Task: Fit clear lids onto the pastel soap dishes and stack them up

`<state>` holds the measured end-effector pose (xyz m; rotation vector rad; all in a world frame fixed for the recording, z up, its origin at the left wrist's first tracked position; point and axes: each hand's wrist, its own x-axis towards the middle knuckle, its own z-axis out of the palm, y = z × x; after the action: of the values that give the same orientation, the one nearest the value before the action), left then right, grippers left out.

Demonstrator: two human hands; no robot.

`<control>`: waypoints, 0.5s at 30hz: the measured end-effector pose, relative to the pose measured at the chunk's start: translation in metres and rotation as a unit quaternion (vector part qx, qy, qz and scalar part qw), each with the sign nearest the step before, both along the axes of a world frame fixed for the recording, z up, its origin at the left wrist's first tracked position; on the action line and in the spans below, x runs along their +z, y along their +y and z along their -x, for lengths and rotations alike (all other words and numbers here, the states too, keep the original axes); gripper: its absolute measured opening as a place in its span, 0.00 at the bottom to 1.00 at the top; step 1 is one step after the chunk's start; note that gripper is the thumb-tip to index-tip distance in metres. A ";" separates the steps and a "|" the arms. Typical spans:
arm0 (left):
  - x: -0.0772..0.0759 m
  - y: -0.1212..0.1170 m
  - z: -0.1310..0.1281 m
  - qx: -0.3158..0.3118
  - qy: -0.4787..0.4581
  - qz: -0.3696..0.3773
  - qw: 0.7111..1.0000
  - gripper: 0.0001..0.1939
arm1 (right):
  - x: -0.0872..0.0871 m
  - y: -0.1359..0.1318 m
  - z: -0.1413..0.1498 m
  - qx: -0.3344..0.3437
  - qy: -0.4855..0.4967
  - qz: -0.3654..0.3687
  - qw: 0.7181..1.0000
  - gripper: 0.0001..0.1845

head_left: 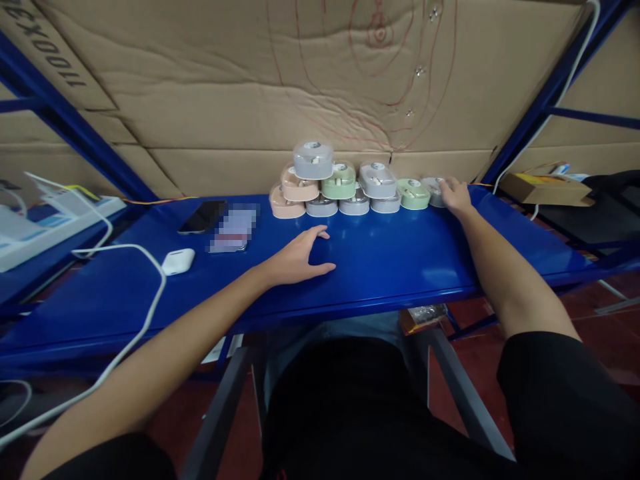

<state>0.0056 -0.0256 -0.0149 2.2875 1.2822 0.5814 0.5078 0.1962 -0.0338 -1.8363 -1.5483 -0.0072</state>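
Observation:
Several small rounded plastic boxes with clear lids stand stacked at the back of the blue table (390,257). On top sits a grey box (313,160), resting over a pink box (299,184) and a green box (339,181). Another grey box (378,181) lies on the bottom row farther right. The row ends with a green box (414,195) and, beside it, a grey box (433,191). My right hand (454,195) grips this last box and covers its right side. My left hand (303,259) is open above the table in front of the stack, thumb and fingers apart, holding nothing.
Left of the stack lie a dark phone (203,217), a phone with a lit, blurred screen (233,230) and a white earbud case (179,261). A white cable (160,293) crosses the left side. Cardboard (210,167) walls the back; a small carton (547,189) sits at right.

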 end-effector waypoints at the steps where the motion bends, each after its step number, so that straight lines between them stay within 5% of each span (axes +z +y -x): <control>1: 0.000 0.000 0.000 0.001 0.002 0.001 1.000 0.49 | 0.000 0.000 0.003 -0.005 0.010 0.010 1.000 0.34; 10: 0.001 0.000 0.001 -0.005 0.004 0.003 1.000 0.48 | 0.009 -0.019 0.035 0.009 0.029 0.042 0.999 0.30; 15: 0.000 0.001 0.001 -0.008 0.004 -0.003 1.000 0.48 | 0.032 -0.032 0.062 -0.087 -0.007 -0.020 0.996 0.35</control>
<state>0.0043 -0.0249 -0.0153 2.3053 1.2671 0.5714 0.4462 0.1641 -0.0015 -1.9365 -1.3832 -0.1311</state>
